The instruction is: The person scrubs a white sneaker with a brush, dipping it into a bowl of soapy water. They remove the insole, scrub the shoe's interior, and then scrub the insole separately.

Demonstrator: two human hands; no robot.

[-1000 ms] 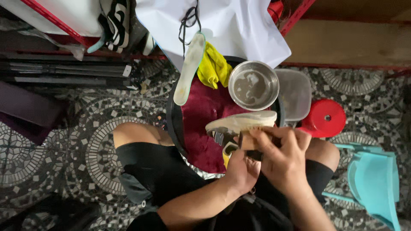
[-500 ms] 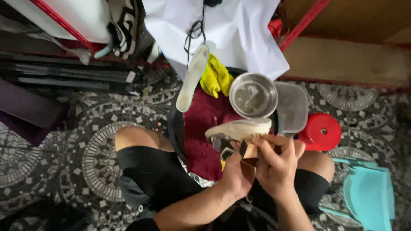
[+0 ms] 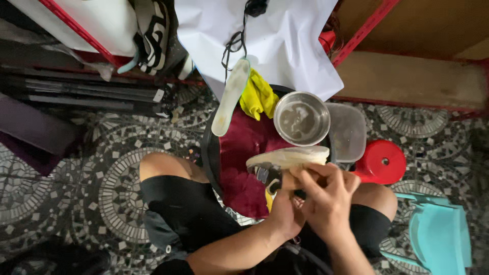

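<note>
- Far left: dark flat bars (image 3: 76, 97) lie along the patterned mosaic floor (image 3: 102, 193), below a black-and-white sneaker (image 3: 153, 30) that sits up on a red-framed shelf.
- Left of centre: a pale insole (image 3: 230, 97) leans over the rim of a round black basin (image 3: 209, 153); a yellow cloth (image 3: 259, 97) lies just beside it, and a dark red cloth (image 3: 244, 158) fills the basin.
- Top centre: a white sheet (image 3: 275, 40) hangs down from above, with a black cord (image 3: 235, 40) lying across it.
- Centre: a round metal bowl (image 3: 301, 118) rests at the basin's far edge, touching a clear plastic container (image 3: 349, 131) on its right.
- Centre, lower: a shoe (image 3: 288, 158) is held sole-up over the basin, its pale sole facing the camera.
- Left hand (image 3: 282, 214): closed around the near underside of the shoe; its fingers are mostly hidden.
- Right hand (image 3: 328, 196): fingers curled tight on the shoe's near edge, just above the left hand.
- Right of centre: a red round lid (image 3: 381, 162) lies beside the person's knee.
- Far right: a turquoise plastic stool (image 3: 440, 239) stands on the floor.
</note>
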